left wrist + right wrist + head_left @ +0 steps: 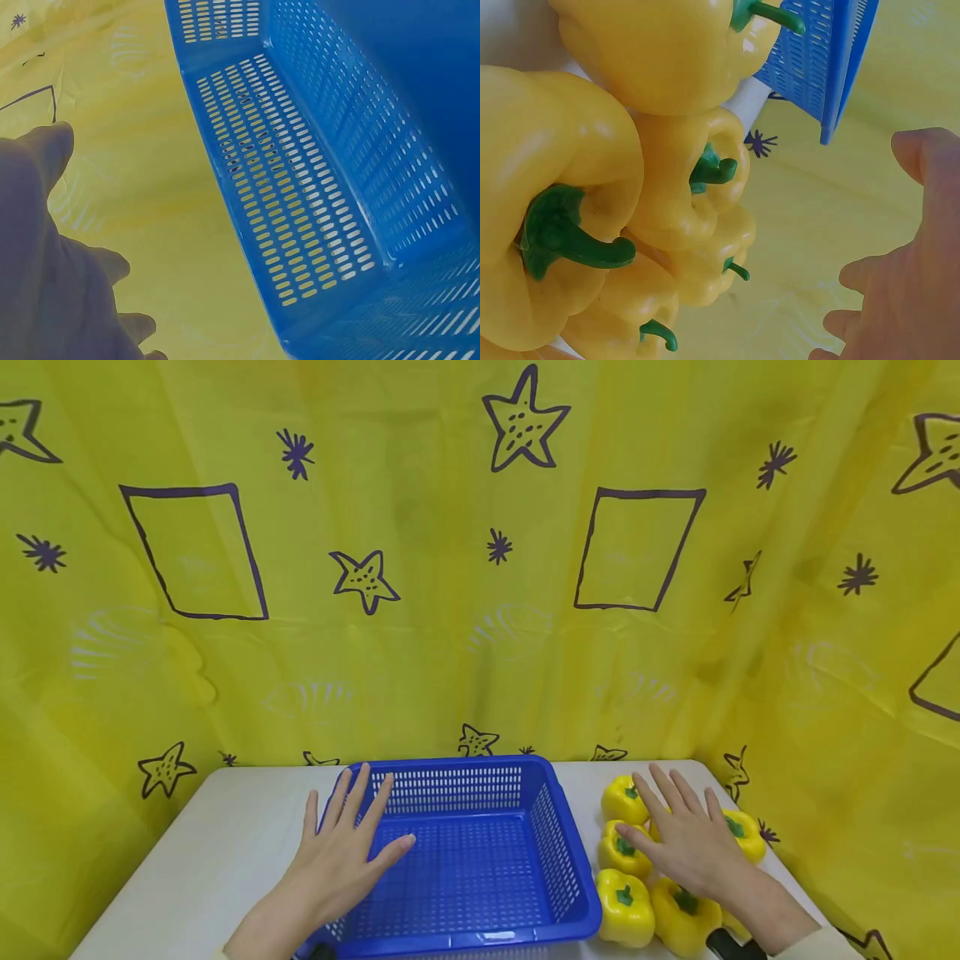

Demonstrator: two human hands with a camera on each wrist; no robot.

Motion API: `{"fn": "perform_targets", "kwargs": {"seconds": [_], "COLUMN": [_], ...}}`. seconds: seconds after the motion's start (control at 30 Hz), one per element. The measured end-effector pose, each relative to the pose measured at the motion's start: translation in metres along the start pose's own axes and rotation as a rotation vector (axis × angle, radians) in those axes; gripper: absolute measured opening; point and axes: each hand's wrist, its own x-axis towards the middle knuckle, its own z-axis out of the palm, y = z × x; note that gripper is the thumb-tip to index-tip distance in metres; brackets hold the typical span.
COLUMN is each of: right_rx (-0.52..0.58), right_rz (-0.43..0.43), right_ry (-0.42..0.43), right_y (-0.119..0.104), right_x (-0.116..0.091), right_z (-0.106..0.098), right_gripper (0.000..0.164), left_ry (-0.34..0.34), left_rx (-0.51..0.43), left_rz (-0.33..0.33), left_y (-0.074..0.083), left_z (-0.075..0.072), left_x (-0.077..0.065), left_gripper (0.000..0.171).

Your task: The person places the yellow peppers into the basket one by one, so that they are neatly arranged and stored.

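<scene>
My left hand (341, 856) is held over the left part of a blue plastic basket (480, 872), fingers spread and straight, holding nothing. The basket has slotted walls and a bare floor. Over a cluster of yellow bell peppers on the right hovers my right hand (690, 843), its fingers also spread and nothing in its grasp. Part of the cluster is hidden beneath it. One bell pepper (626, 910) sits close to the basket's right wall. In the right wrist view a large pepper (592, 142) with a curved green stem lies nearest, with several others around it.
A white table (217, 843) carries the basket and the peppers. Yellow curtains (435, 660) printed with stars and shells hang behind it and along both sides.
</scene>
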Motion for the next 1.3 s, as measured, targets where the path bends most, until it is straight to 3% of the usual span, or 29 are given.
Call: {"fn": "perform_targets", "kwargs": {"seconds": [0.3, 0.63, 0.73, 1.0, 1.1, 1.3], "right_rx": [-0.007, 0.000, 0.012, 0.051, 0.075, 0.128], "right_rz": [-0.023, -0.053, -0.062, -0.020, -0.007, 0.046], "right_ry": [-0.006, -0.004, -0.006, -0.068, -0.089, -0.133], "right_y": [0.000, 0.005, 0.006, 0.011, 0.013, 0.010], "right_x": [0.007, 0.017, 0.021, 0.038, 0.043, 0.053], "right_z": [-0.002, -0.002, -0.001, 0.002, 0.005, 0.008], "right_gripper": [0.086, 0.082, 0.080, 0.073, 0.072, 0.068], "left_ry": [0.005, 0.021, -0.008, -0.173, -0.168, -0.087], "left_rx": [-0.020, -0.063, -0.059, -0.058, -0.082, -0.076], "left_rz": [-0.027, -0.050, -0.087, -0.219, -0.211, -0.141], "left_y": [-0.012, -0.028, -0.035, -0.044, -0.045, -0.048], "left_z": [0.000, 0.011, 0.017, 0.034, 0.036, 0.034], "left_x": [-0.015, -0.034, -0.042, -0.051, -0.053, -0.054], "left_gripper": [0.083, 0.085, 0.087, 0.092, 0.090, 0.081]}}
